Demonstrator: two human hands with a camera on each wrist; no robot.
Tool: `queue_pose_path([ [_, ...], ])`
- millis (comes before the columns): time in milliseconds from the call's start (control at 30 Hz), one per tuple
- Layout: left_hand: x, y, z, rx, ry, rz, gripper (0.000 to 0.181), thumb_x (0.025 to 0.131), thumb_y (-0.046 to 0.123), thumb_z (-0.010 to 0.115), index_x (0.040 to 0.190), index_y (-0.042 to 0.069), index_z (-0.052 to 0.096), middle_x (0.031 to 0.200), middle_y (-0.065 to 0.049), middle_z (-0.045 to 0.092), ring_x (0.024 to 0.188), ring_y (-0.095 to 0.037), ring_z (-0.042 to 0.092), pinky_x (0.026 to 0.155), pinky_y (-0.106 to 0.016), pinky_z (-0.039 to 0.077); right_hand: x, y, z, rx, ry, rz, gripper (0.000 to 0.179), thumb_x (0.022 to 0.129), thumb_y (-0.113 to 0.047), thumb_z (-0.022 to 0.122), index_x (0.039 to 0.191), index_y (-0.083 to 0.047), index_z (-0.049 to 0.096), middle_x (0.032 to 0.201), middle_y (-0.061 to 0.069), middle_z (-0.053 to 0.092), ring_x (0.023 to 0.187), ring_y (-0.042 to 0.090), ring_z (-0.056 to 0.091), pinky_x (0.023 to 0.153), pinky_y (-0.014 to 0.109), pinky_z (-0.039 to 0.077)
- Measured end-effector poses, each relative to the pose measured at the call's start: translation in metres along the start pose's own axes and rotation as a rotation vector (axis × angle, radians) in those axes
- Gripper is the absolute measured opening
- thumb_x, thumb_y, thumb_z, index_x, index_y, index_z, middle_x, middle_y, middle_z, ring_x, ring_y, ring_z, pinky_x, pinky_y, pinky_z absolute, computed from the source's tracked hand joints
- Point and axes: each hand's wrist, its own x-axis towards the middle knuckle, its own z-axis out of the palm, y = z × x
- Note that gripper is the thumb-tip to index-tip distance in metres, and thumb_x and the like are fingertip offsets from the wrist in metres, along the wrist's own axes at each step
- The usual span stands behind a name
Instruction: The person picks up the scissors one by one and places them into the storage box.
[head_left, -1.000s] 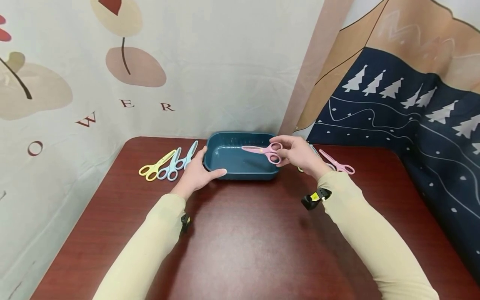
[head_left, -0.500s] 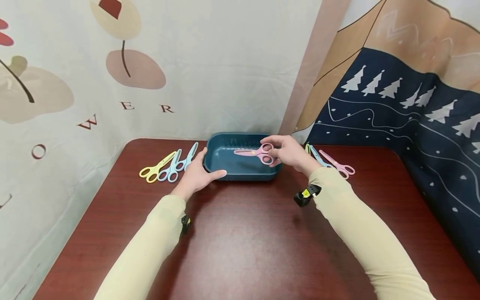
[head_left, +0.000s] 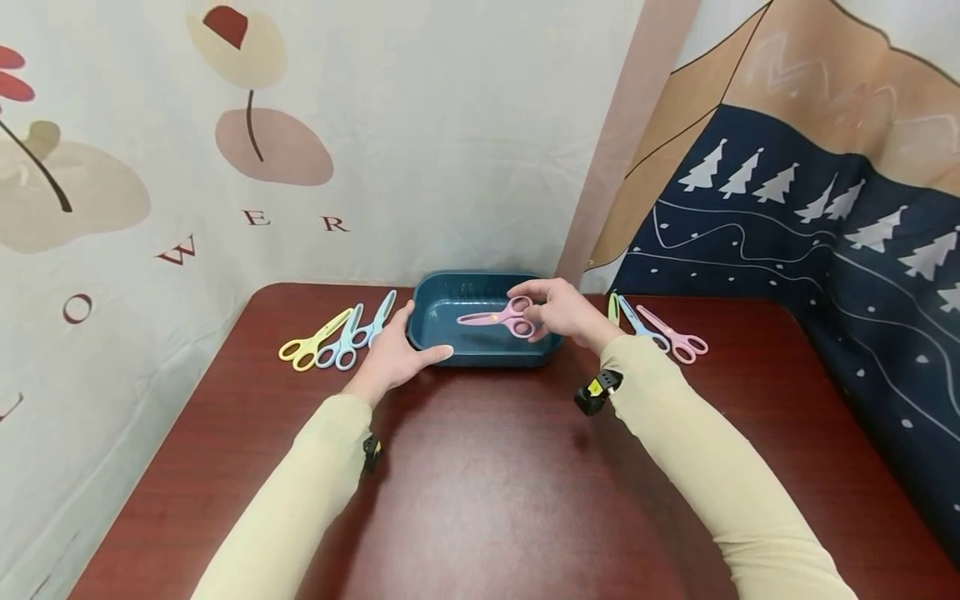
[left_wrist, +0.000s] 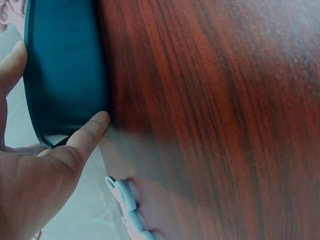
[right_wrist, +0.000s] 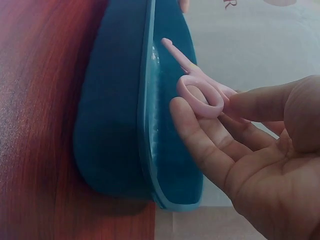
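1. Our left hand point(head_left: 392, 354) lies spread against the left end of the blue tray point(head_left: 495, 360).
2. Our right hand point(head_left: 562, 310) pinches pink scissors point(head_left: 497, 317) by their handles, over the tray.
3. We see yellow scissors point(head_left: 313, 341) left of the tray, another pink pair point(head_left: 671, 332) right.

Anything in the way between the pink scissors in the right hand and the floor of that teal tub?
Nothing visible. The right hand holds the pink scissors over the teal tub, and what shows of its floor is bare. The left hand holds the tub's left end, clear of the scissors.
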Motion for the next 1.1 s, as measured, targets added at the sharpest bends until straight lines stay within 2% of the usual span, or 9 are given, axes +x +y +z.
queue_pose_path([
  [200, 0.0, 0.001, 0.001, 0.001, -0.005, -0.008, 0.111, 0.089, 0.045, 0.08, 0.166, 0.005, 0.011, 0.169, -0.02, 0.022, 0.152, -0.041, 0.029, 0.119, -0.059, 0.032, 0.005, -0.002, 0.006, -0.023, -0.019, 0.007, 0.042, 0.103, 0.002, 0.053, 0.144, -0.002, 0.059, 0.134, 0.021, 0.061, 0.097, 0.03, 0.063, 0.083, 0.043, 0.063],
  [533, 0.002, -0.002, 0.003, 0.017, -0.002, -0.007, 0.111, 0.089, 0.046, 0.08, 0.166, 0.005, 0.011, 0.17, -0.02, 0.021, 0.153, -0.041, 0.027, 0.12, -0.059, 0.031, 0.013, -0.002, 0.016, -0.02, -0.04, 0.021, 0.04, 0.104, -0.001, 0.053, 0.144, -0.003, 0.059, 0.136, 0.021, 0.061, 0.094, 0.027, 0.066, 0.08, 0.042, 0.063],
  [733, 0.002, -0.004, 0.001, 0.016, 0.005, 0.0, 0.112, 0.088, 0.047, 0.08, 0.166, 0.005, 0.011, 0.17, -0.02, 0.021, 0.153, -0.04, 0.027, 0.121, -0.058, 0.03, 0.017, -0.001, 0.022, -0.029, -0.043, 0.023, 0.038, 0.105, -0.003, 0.055, 0.143, -0.003, 0.06, 0.138, 0.02, 0.06, 0.094, 0.026, 0.067, 0.076, 0.038, 0.064],
  [1100, 0.001, -0.002, 0.002, 0.013, 0.006, 0.004, 0.113, 0.088, 0.047, 0.081, 0.166, 0.004, 0.012, 0.17, -0.02, 0.021, 0.153, -0.04, 0.027, 0.121, -0.058, 0.03, 0.024, 0.004, 0.033, -0.058, -0.036, 0.03, 0.038, 0.104, -0.001, 0.054, 0.141, -0.004, 0.062, 0.135, 0.021, 0.062, 0.09, 0.025, 0.066, 0.075, 0.036, 0.063],
])
